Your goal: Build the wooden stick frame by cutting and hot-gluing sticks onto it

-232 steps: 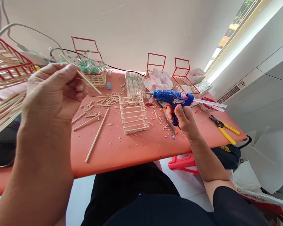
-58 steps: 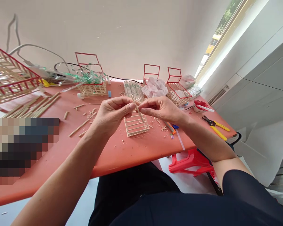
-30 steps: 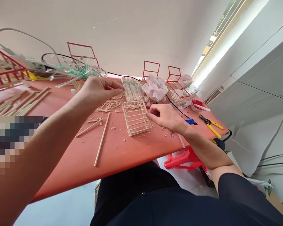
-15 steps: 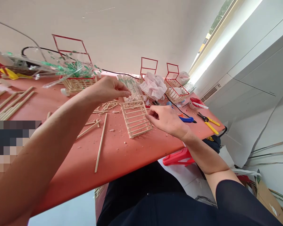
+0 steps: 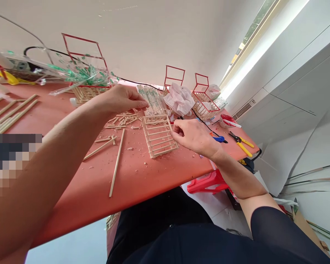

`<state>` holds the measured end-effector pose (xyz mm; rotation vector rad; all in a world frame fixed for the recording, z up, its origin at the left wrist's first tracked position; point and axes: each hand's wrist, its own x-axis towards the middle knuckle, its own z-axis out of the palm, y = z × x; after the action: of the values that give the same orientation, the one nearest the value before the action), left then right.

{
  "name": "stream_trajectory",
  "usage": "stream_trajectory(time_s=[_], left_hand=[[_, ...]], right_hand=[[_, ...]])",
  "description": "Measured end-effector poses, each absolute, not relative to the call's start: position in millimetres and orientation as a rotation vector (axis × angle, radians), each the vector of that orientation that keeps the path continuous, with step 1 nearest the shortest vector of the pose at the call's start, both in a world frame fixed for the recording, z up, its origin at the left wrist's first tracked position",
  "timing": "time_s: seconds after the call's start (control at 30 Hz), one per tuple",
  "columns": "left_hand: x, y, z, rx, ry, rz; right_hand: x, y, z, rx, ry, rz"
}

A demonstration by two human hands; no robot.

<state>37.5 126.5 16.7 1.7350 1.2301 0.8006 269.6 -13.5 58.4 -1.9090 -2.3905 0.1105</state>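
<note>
A small crate-like frame of pale wooden sticks lies on the orange-red table, with rungs across it. Above its far left corner is my left hand, thumb and fingertips pinched together; anything between them is too small to make out. My right hand is beside the frame's right edge, fingers curled in and thumb against them. Whether it touches the frame or holds something tiny, I cannot tell. A long single stick rests left of the frame, and short cut sticks are heaped beyond it.
Yellow-handled pliers, a blue-handled tool and a red-stained bowl lie to the right. Red-framed stick baskets stand at the back beside crumpled white plastic. Longer sticks lie left. A red stool is below the table edge.
My left hand has drawn slightly left, away from the frame's far edge. The right hand's fingers have curled a little more beside the frame. The camera view has shifted slightly.
</note>
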Motion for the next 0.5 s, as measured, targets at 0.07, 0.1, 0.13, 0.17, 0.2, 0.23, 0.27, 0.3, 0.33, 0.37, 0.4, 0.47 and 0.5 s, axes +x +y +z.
stream_trajectory(time_s=[0.07,0.1,0.13,0.17,0.2,0.23,0.27,0.3,0.33,0.37,0.4,0.47,0.5], left_hand=[[37.5,125.8,18.3,1.728,1.239,0.791],[37.4,125.7,18.8,1.727,1.238,0.784],[37.3,125.9,18.8,1.728,1.236,0.781],[37.1,126.4,18.6,1.727,1.228,0.778],[36.8,127.2,18.0,1.726,1.216,0.776],[36.4,128.2,17.1,1.725,1.205,0.777],[35.8,129.2,16.1,1.727,1.194,0.781],[35.3,130.2,15.1,1.732,1.187,0.785],[34.8,131.0,14.1,1.738,1.183,0.788],[34.4,131.5,13.4,1.743,1.181,0.794],[34.1,131.6,12.9,1.747,1.181,0.801],[34.2,131.1,12.7,1.753,1.179,0.803],[34.4,130.5,12.9,1.756,1.179,0.802]], right_hand=[[268.0,-13.2,58.8,-1.919,-2.399,0.11],[267.4,-13.0,59.0,-1.925,-2.404,0.113],[266.7,-12.8,59.3,-1.932,-2.406,0.116],[266.2,-12.5,59.5,-1.938,-2.407,0.12],[265.7,-12.3,59.8,-1.943,-2.41,0.123],[265.3,-12.0,60.2,-1.946,-2.414,0.126],[264.9,-11.6,60.6,-1.95,-2.419,0.127],[264.5,-11.2,61.0,-1.952,-2.425,0.125],[264.2,-10.9,61.4,-1.953,-2.432,0.123],[263.9,-10.5,61.7,-1.951,-2.438,0.119],[263.5,-10.2,62.1,-1.948,-2.442,0.115],[263.1,-9.9,62.6,-1.939,-2.445,0.11],[263.0,-9.8,62.7,-1.938,-2.446,0.107]])
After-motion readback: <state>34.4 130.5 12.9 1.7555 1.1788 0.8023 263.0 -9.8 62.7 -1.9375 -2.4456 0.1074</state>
